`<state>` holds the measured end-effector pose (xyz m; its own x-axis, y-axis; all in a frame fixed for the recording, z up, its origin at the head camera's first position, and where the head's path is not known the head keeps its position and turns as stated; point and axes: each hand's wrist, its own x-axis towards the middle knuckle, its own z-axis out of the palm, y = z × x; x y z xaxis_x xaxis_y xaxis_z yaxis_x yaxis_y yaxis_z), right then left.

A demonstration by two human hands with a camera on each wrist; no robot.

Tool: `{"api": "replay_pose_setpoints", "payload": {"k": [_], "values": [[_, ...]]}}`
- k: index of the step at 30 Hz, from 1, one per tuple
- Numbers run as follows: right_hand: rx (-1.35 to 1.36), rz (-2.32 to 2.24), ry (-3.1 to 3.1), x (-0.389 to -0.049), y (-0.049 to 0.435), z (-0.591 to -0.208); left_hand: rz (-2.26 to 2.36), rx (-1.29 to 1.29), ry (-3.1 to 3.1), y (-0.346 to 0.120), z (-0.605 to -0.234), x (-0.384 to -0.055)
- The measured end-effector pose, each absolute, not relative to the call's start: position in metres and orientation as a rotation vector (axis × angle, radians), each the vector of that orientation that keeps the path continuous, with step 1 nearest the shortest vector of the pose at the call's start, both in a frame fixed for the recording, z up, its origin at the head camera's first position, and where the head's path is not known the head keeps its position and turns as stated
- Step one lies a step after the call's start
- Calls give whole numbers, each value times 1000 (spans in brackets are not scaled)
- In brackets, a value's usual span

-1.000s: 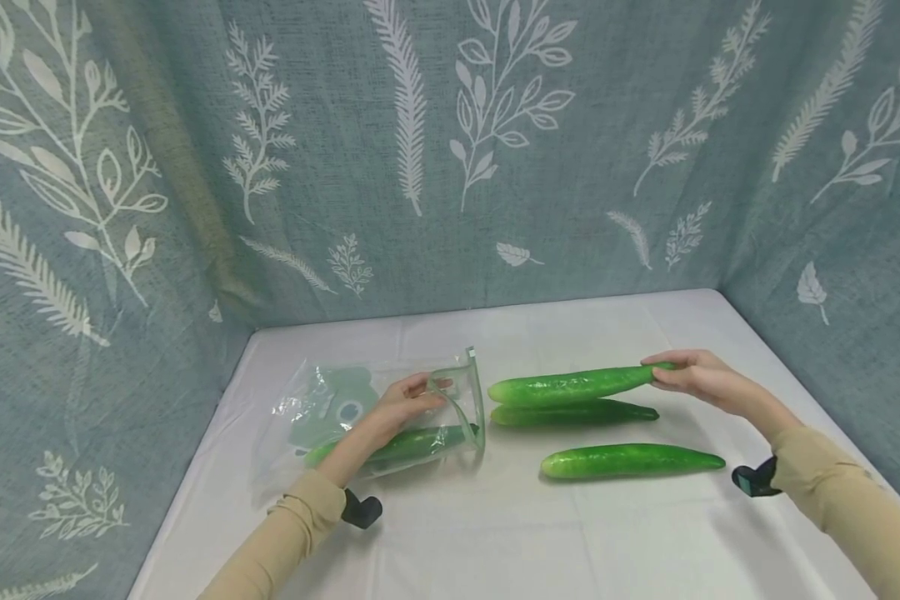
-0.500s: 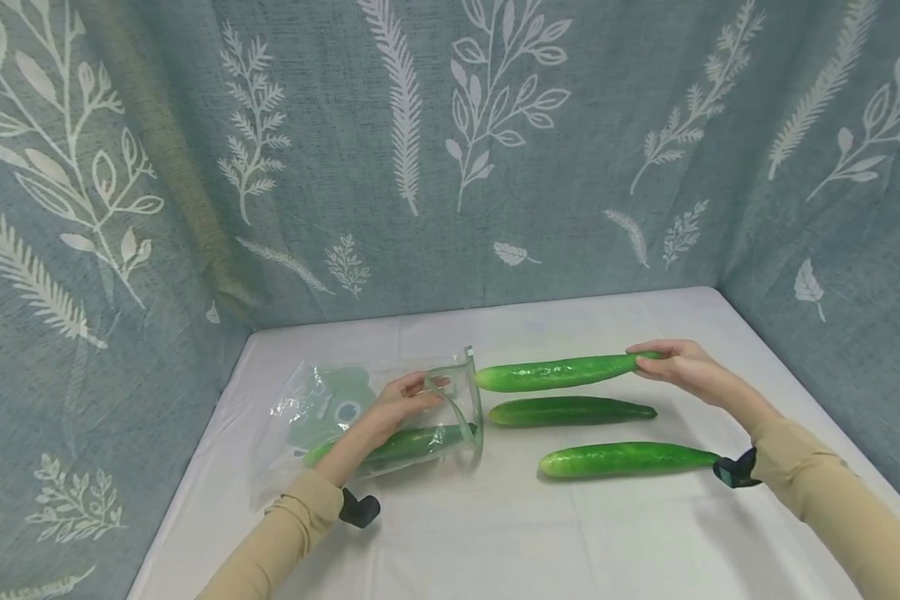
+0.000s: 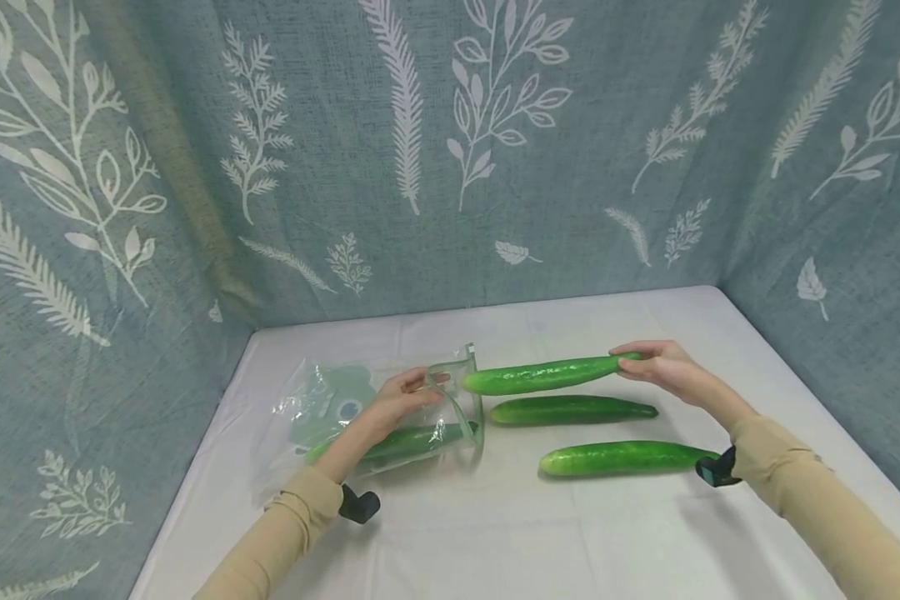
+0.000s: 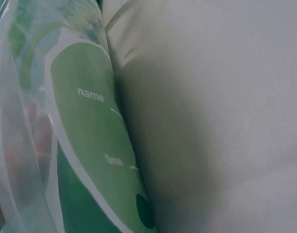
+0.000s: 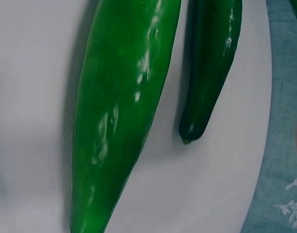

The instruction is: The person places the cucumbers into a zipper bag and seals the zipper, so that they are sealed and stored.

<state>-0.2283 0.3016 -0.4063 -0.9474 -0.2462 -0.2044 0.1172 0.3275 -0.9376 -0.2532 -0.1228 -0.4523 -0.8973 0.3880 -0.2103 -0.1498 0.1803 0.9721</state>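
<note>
Showing print up close: the left wrist view alone makes the words "name" and "time" readable, white on a green panel (image 4: 90, 121) of the clear bag (image 3: 300, 387).
Nub on the stem end: the right wrist view enlarges the narrow tip of the middle cucumber (image 3: 570, 410), beside the broad, glossy front cucumber (image 3: 626, 457).
Whole layout: only the head view takes in both hands and all four cucumbers.
Right hand (image 3: 663, 364): thumb and fingers drawn together on the thin stem end of the held cucumber (image 3: 540, 375).
Held cucumber: extends leftward from that pinch, nearly level, its pale blunt end at the bag's mouth; whether it touches the plastic I cannot tell. The middle cucumber is just nearer the person than it.
Left hand (image 3: 401, 400): thumb and fingers slightly parted, holding the lifted upper lip of the bag's mouth, which faces right.
Bagged cucumber (image 3: 416, 444): inside the plastic, along its near side, partly behind the left wrist.
Table (image 3: 495, 533): white cloth with faint creases; the middle and front cucumbers lie on it, apart.
Curtain (image 3: 330, 125): blue-green fabric on three sides, printed with pale leaves and sprigs.
Sleeves (image 3: 795, 475): beige, a small black device (image 3: 360, 505) at each wrist.
</note>
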Motion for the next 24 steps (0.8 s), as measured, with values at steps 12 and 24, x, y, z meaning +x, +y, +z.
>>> {"api": "replay_pose_setpoints", "payload": {"k": [12, 24], "values": [[-137, -1622, 2272, -234, 282, -413, 1754, 272, 2040, -125, -450, -254], [-134, -1597, 2269, -239, 259, -421, 1751, 236, 2051, -126, -447, -252]]}}
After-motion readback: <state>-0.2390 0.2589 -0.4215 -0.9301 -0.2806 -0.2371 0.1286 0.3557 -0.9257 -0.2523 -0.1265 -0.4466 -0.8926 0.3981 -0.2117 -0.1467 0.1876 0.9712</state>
